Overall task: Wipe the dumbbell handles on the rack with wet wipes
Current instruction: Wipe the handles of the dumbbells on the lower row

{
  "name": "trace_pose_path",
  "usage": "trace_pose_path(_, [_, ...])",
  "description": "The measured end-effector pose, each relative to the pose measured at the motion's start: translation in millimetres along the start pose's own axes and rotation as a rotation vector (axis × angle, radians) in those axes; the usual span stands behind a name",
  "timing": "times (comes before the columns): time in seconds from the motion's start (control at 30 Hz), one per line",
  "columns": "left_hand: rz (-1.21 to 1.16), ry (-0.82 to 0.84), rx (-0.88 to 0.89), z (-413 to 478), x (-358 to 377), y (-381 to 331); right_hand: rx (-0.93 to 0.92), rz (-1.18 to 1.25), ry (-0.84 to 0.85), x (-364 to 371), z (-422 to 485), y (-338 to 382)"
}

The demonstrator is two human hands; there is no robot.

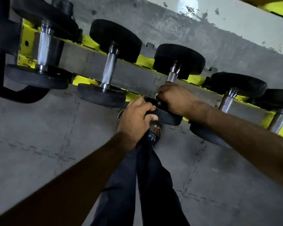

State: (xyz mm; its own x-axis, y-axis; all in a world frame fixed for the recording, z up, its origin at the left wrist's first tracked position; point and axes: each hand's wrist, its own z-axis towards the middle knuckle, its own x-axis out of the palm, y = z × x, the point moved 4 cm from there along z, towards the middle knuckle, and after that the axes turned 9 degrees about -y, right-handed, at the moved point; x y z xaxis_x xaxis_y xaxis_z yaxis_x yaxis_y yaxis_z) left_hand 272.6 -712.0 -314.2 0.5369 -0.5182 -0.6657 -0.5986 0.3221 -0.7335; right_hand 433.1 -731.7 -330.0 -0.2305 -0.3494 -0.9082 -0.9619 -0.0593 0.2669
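Rack [144, 60]: two yellow rails carrying five dumbbells [115, 39] in one row.

The third dumbbell [178, 59], counted from the rack's left end, is the one being handled.

Right hand [175, 98]: fingers clenched round the handle [171, 76], covering its near half. A pale sliver at the knuckles may be the wipe [156, 96]; the view does not confirm it.

Left hand [136, 118]: fingers and thumb grasp the rim of the near plate [168, 117], at the rack's front rail.

The other four handles are bare, two to the left and two to the right.

One sandalled foot [154, 132] stands on the grey floor mats [39, 128] below the front rail.
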Motion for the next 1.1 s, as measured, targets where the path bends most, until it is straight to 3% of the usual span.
trace_pose_path(0.17, [0.019,-0.006,0.003,-2,0,-1,0.323,-0.095,-0.172,-11,10,-20])
trace_pose_path(0.23, [0.03,-0.006,0.011,-1,-1,-1,0.434,-0.143,-0.136,-14,19,-19])
trace_pose_path(0.4, [0.042,-0.008,0.025,-2,-1,-1,0.222,-0.145,0.09,-11,33,3])
trace_pose_path(0.47, [0.044,-0.01,0.02,-3,0,-1,0.282,-0.118,0.025,-18,37,-9])
trace_pose_path(0.57, [0.042,-0.016,0.025,-4,0,-1,0.411,-0.051,-0.253,-19,27,-23])
trace_pose_path(0.7, [0.034,-0.013,0.02,-3,-1,-2,0.491,0.312,-0.596,-5,-17,-9])
trace_pose_path(0.8, [0.036,-0.021,0.016,-4,0,-2,0.858,0.665,-0.856,10,-28,-18])
trace_pose_path(0.9, [0.027,-0.027,0.01,-5,1,-1,1.303,1.197,-1.115,29,-18,-36])
trace_pose_path(0.93, [0.028,-0.027,0.007,-5,1,-1,1.427,1.41,-1.138,38,-12,-41])
trace_pose_path(1.0, [0.031,-0.024,0.005,-5,1,-1,1.577,1.749,-1.0,55,-2,-48])
trace_pose_path(1.1, [0.025,-0.015,0.007,-5,1,0,1.493,1.959,-0.793,64,5,-54])
